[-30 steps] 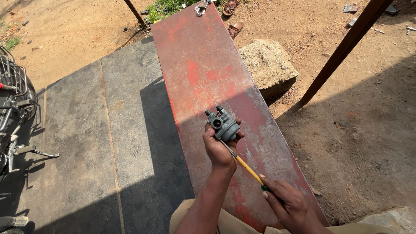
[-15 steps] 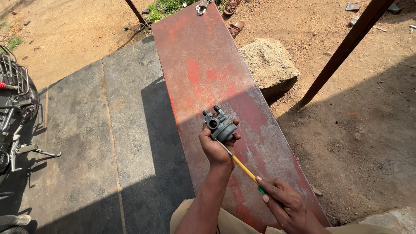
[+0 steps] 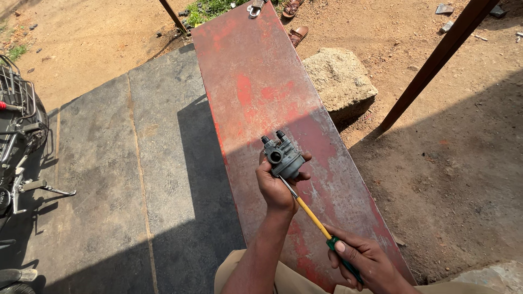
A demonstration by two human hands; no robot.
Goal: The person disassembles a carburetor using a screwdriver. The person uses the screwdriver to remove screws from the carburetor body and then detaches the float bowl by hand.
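Out in the open yard, bright sun on bare brown dirt, and a long red metal sheet, worn and rusty in patches, runs away from the person across the ground. To its left lies a grey concrete slab, half of it in shadow. On the right of the sheet sits a rough block of stone, and a dark slanted pole leans across the upper right corner. A pair of brown sandals lies near the far end of the sheet, beside some green weeds. At the far left edge, part of a motorbike shows, its kickstand down on the slab.

Now the hands. The left hand is closed around a small grey carburettor, holding it up just above the middle of the red sheet, thumb wrapped over the side. The right hand is low near the bottom edge, fingers curled tight on the green handle of a screwdriver (yellow shaft, thin metal tip). That tip reaches up and meets the underside of the carburettor, right by the left palm. The person's tan trousers show at the bottom.
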